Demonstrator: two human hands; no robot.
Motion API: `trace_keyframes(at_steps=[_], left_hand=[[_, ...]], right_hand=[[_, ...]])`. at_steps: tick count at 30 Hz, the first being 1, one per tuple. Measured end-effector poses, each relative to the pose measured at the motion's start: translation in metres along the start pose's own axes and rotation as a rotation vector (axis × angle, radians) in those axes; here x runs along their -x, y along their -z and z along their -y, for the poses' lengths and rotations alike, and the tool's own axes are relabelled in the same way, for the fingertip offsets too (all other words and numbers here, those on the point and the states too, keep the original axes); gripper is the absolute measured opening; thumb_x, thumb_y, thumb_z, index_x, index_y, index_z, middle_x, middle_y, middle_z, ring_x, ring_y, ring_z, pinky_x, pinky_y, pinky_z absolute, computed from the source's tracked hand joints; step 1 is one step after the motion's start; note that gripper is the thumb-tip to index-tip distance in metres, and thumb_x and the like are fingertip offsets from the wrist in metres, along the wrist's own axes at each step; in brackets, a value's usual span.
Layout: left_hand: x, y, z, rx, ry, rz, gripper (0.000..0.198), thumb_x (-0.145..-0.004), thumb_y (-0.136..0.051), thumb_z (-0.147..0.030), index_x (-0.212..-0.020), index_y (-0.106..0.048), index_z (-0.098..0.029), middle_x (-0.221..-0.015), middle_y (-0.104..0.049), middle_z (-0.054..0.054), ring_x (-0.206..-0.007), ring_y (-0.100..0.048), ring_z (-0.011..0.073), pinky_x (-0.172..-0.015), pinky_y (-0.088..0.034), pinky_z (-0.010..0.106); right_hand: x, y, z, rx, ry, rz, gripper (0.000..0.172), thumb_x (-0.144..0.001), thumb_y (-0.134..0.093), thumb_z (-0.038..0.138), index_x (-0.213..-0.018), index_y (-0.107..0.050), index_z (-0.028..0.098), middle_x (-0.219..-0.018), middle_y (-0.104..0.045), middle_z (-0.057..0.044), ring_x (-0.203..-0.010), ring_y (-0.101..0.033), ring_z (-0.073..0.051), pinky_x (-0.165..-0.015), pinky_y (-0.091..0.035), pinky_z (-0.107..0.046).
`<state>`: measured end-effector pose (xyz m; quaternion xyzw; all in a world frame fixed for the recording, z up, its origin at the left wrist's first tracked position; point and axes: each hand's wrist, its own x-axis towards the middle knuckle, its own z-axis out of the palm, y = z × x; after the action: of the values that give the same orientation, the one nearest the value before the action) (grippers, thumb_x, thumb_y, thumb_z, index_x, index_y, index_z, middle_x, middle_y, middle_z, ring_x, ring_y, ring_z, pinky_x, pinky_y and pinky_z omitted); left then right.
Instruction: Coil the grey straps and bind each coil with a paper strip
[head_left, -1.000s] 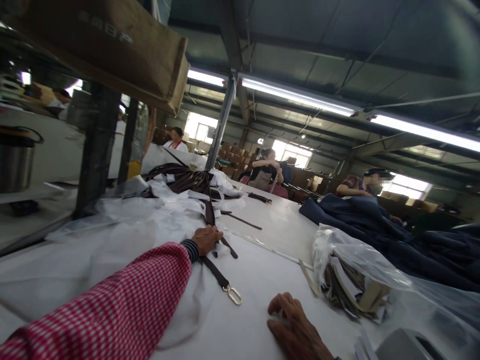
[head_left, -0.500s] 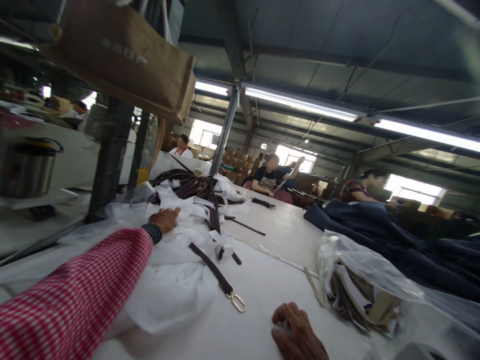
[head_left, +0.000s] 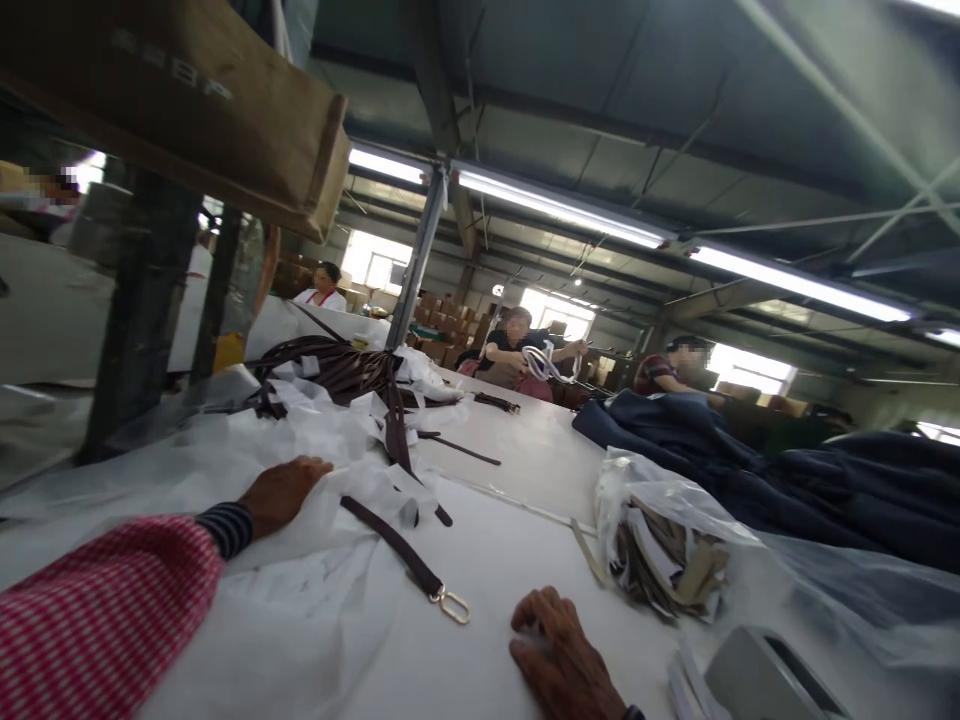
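My left hand (head_left: 286, 494), in a red checked sleeve with a striped cuff, is closed on a thin white wrapping sheet (head_left: 225, 450) at the left of the table. My right hand (head_left: 562, 650) rests low on the white tabletop, its fingers curled toward the thumb. Something pale shows between them, too small to make out. Between my hands lies a dark brown strap (head_left: 394, 545) with a gold oval clasp (head_left: 452, 605). Beyond the sheet, a heap of brown straps (head_left: 337, 370) is mixed with white paper pieces.
A clear plastic bag (head_left: 611, 490) of cut scraps stands at right, by dark blue fabric (head_left: 675, 430). A grey-white box (head_left: 765, 675) sits at the lower right. Overhead left hangs a brown carton (head_left: 225, 130). Across the table a person (head_left: 514, 350) holds a white loop.
My left hand has drawn back toward me and the white sheet has shifted with it. My right hand stays curled on the table. The view has turned right.
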<state>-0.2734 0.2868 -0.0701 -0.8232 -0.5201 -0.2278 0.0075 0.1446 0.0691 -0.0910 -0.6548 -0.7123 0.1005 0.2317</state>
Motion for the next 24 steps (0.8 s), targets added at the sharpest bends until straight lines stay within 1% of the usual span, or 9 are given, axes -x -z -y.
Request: trace_keyframes(at_steps=[3,5,8,11,14,17,20,22,24], left_hand=[[-0.009,0.004,0.001,0.071,0.014,0.048,0.034,-0.093,-0.039,-0.04,-0.096,-0.068,-0.022,-0.104,-0.075,0.005,-0.102,-0.068,0.0269,-0.088,-0.051,0.033],[-0.015,0.005,-0.001,0.106,0.019,0.055,0.036,-0.091,-0.043,-0.047,-0.102,-0.066,-0.022,-0.101,-0.075,0.005,-0.095,-0.07,0.0255,-0.082,-0.052,0.031],[-0.021,0.006,-0.01,0.114,0.017,0.006,0.043,-0.09,-0.043,-0.049,-0.116,-0.062,-0.02,-0.115,-0.072,0.008,-0.104,-0.068,0.0271,-0.089,-0.051,0.033],[-0.023,0.008,-0.032,0.085,-0.031,-0.065,0.041,-0.091,-0.041,-0.044,-0.118,-0.06,-0.02,-0.13,-0.064,0.012,-0.123,-0.057,0.0324,-0.104,-0.043,0.043],[-0.025,0.008,-0.071,0.067,-0.145,-0.08,0.035,-0.093,-0.044,-0.039,-0.118,-0.06,-0.021,-0.136,-0.059,0.012,-0.133,-0.046,0.0343,-0.108,-0.038,0.049],[-0.035,0.0,-0.123,0.077,-0.329,-0.01,0.029,-0.094,-0.051,-0.034,-0.118,-0.061,-0.02,-0.131,-0.061,0.01,-0.128,-0.051,0.0285,-0.108,-0.04,0.042],[-0.054,-0.022,-0.176,0.091,-0.477,0.099,0.038,-0.087,-0.065,-0.03,-0.123,-0.059,-0.022,-0.129,-0.063,0.007,-0.127,-0.052,0.0254,-0.107,-0.043,0.036],[-0.068,-0.041,-0.206,0.084,-0.496,0.16,0.044,-0.083,-0.071,-0.028,-0.125,-0.058,-0.024,-0.132,-0.062,0.008,-0.13,-0.051,0.0275,-0.104,-0.046,0.039],[-0.078,-0.059,-0.228,0.063,-0.473,0.218,0.045,-0.083,-0.073,-0.027,-0.125,-0.058,-0.021,-0.131,-0.062,0.01,-0.128,-0.052,0.0302,-0.1,-0.049,0.043]], right_hand=[[0.001,0.004,0.005,-0.017,-0.002,0.003,0.013,-0.086,-0.055,0.027,-0.097,-0.06,0.025,-0.105,-0.061,-0.003,-0.104,-0.054,-0.024,-0.093,-0.041,-0.037],[0.002,0.005,0.007,-0.023,-0.009,-0.003,0.013,-0.085,-0.055,0.027,-0.097,-0.06,0.024,-0.106,-0.06,-0.004,-0.104,-0.053,-0.024,-0.094,-0.04,-0.038],[0.003,0.005,0.008,-0.024,-0.026,-0.006,0.014,-0.084,-0.056,0.026,-0.097,-0.061,0.024,-0.105,-0.06,-0.004,-0.104,-0.053,-0.024,-0.093,-0.041,-0.037],[0.003,0.005,0.009,-0.029,-0.038,-0.012,0.014,-0.084,-0.057,0.026,-0.097,-0.061,0.025,-0.104,-0.06,-0.003,-0.105,-0.054,-0.024,-0.095,-0.041,-0.037],[0.005,0.007,0.012,-0.043,-0.042,-0.017,0.014,-0.085,-0.057,0.026,-0.098,-0.061,0.025,-0.106,-0.061,-0.003,-0.107,-0.054,-0.024,-0.097,-0.04,-0.036],[0.006,0.01,0.017,-0.052,-0.044,-0.014,0.013,-0.085,-0.057,0.026,-0.098,-0.062,0.025,-0.106,-0.061,-0.003,-0.108,-0.053,-0.024,-0.096,-0.04,-0.036],[0.006,0.012,0.02,-0.04,-0.069,-0.009,0.013,-0.084,-0.057,0.025,-0.096,-0.062,0.024,-0.105,-0.061,-0.003,-0.107,-0.054,-0.024,-0.093,-0.04,-0.037],[0.005,0.012,0.019,-0.035,-0.07,0.001,0.014,-0.083,-0.058,0.025,-0.097,-0.062,0.023,-0.104,-0.061,-0.003,-0.105,-0.054,-0.025,-0.093,-0.04,-0.037],[0.005,0.013,0.018,-0.05,-0.056,0.009,0.016,-0.083,-0.059,0.025,-0.098,-0.063,0.023,-0.104,-0.061,-0.003,-0.105,-0.054,-0.024,-0.094,-0.039,-0.038]])
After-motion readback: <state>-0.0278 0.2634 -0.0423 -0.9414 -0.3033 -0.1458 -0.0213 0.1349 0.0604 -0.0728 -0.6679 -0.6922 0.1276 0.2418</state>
